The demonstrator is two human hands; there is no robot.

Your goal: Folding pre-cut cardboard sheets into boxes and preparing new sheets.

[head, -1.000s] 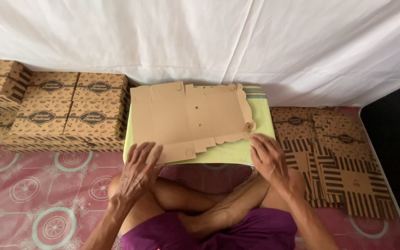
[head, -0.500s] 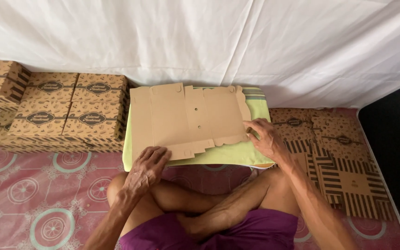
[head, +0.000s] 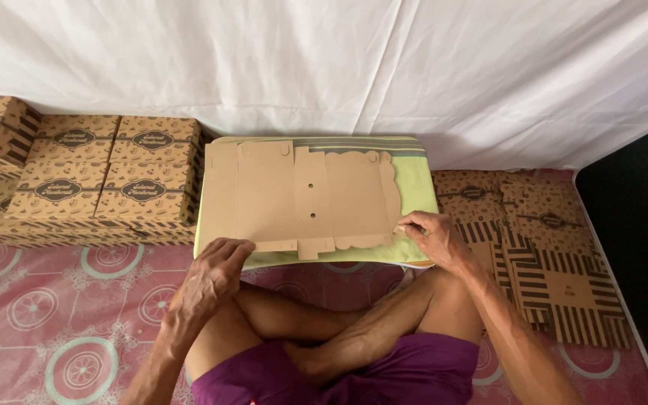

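1. While the flat cardboard blank (head: 305, 196) lies plain side up on the green cushion (head: 418, 187), in front of the crossed legs, it is met by both hands in the head view: the left hand (head: 215, 274) rests loosely curled, clamped on nothing, at the near left edge by a small tab, and the right hand (head: 429, 234) is pinched with its fingertips on the scalloped flap at the near right corner.
2. For a clean fold, the panel would best be pressed flat on the left while the flap is turned along its scored line, not across it.
3. Open room is limited: assembled printed boxes (head: 110, 180) stand just beside the cushion on the left, a pile of flat printed blanks (head: 541, 247) lies near on the right, and the white cloth (head: 324, 67) hangs close behind; the patterned pink floor mat (head: 39, 300) is left open at the near left.
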